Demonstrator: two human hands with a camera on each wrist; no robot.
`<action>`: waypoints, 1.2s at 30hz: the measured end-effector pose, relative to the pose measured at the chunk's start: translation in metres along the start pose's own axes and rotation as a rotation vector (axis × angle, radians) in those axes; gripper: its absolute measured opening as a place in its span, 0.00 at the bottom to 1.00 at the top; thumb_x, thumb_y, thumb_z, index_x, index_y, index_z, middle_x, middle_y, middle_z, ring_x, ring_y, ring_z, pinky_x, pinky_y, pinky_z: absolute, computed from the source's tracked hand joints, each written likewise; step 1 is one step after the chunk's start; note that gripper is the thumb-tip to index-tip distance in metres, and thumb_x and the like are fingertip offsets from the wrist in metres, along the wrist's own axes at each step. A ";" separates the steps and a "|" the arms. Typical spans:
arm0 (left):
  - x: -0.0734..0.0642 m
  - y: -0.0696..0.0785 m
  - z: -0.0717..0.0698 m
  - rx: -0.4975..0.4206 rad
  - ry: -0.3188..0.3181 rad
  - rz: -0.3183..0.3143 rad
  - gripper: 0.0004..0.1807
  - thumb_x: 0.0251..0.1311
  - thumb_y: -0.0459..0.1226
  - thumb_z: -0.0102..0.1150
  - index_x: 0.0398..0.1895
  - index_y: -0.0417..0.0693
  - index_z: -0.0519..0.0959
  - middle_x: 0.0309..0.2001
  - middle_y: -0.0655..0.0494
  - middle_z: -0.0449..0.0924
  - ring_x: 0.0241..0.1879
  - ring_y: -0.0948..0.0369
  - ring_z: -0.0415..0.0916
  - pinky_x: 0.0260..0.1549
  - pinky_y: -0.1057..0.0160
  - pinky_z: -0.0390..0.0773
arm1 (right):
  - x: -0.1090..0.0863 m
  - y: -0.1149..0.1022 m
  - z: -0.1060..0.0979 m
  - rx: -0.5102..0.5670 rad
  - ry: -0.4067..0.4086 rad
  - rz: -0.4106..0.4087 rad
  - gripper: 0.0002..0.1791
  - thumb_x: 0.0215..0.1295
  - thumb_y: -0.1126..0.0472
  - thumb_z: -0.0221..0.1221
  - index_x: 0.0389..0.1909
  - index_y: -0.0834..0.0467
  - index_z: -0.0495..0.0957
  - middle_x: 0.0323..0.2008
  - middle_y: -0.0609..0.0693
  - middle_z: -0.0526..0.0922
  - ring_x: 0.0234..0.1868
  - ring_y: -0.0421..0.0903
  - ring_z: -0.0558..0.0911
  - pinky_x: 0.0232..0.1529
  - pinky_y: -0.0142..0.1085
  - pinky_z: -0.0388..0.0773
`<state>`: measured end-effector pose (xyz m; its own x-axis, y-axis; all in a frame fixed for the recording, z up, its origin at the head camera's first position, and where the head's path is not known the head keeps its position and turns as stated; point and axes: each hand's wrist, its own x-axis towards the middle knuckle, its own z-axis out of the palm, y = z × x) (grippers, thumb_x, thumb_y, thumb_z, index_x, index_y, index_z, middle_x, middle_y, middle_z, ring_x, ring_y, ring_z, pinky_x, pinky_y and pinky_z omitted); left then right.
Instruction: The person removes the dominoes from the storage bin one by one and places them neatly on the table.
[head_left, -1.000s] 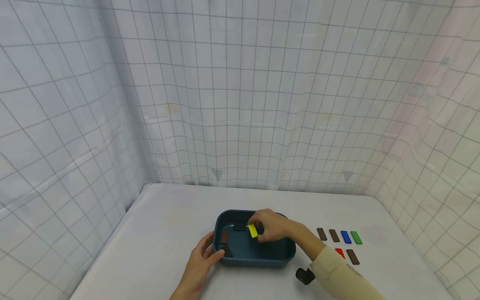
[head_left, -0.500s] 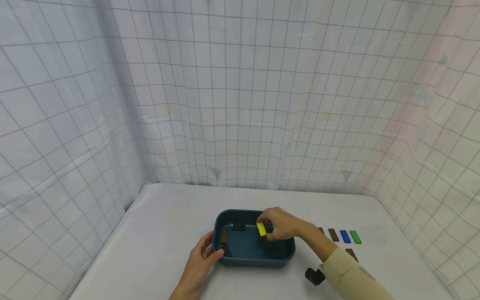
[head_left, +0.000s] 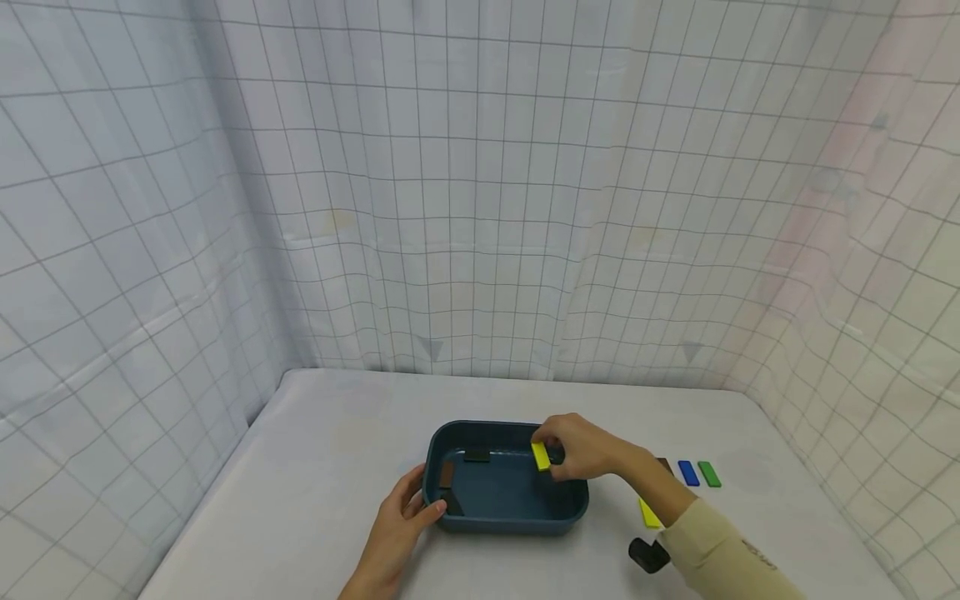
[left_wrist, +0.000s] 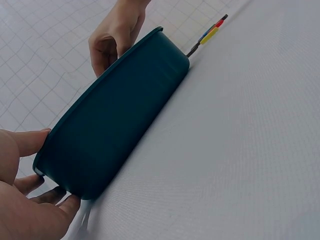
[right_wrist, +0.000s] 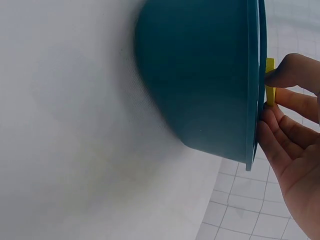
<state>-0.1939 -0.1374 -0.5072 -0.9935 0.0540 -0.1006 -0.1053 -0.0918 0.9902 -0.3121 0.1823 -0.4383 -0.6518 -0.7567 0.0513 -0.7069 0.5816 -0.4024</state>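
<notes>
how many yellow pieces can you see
2: the pinched yellow piece in the right hand, and the loose yellow piece on the table near the right forearm, which may hide more.

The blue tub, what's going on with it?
A person grips the blue tub with their left hand; their right hand pinches a yellow block over the tub's right side. A brown block and a dark block lie inside. On the table to the right lie a blue block, a green block and a second yellow block.
</notes>
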 end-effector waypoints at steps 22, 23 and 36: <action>-0.001 -0.001 -0.001 0.008 0.003 0.004 0.44 0.67 0.37 0.69 0.79 0.36 0.56 0.78 0.32 0.54 0.75 0.35 0.53 0.68 0.39 0.65 | -0.024 0.013 -0.010 0.010 0.019 0.051 0.24 0.56 0.64 0.70 0.56 0.64 0.82 0.49 0.48 0.84 0.45 0.43 0.81 0.47 0.41 0.84; -0.001 -0.001 0.000 0.003 0.005 0.000 0.44 0.67 0.37 0.69 0.79 0.37 0.56 0.78 0.33 0.54 0.75 0.35 0.53 0.68 0.39 0.65 | -0.025 0.013 -0.011 0.015 0.018 0.059 0.24 0.56 0.64 0.70 0.56 0.64 0.82 0.50 0.48 0.84 0.46 0.43 0.81 0.48 0.43 0.84; 0.000 -0.001 0.000 -0.006 -0.002 -0.001 0.44 0.67 0.37 0.69 0.80 0.37 0.55 0.78 0.33 0.53 0.75 0.35 0.53 0.68 0.40 0.65 | -0.042 0.018 -0.018 0.045 0.033 0.121 0.24 0.57 0.64 0.72 0.56 0.66 0.82 0.50 0.50 0.84 0.47 0.56 0.83 0.48 0.51 0.85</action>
<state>-0.1938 -0.1371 -0.5084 -0.9932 0.0565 -0.1015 -0.1067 -0.0980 0.9895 -0.3021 0.2294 -0.4315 -0.7406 -0.6713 0.0292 -0.6102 0.6537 -0.4476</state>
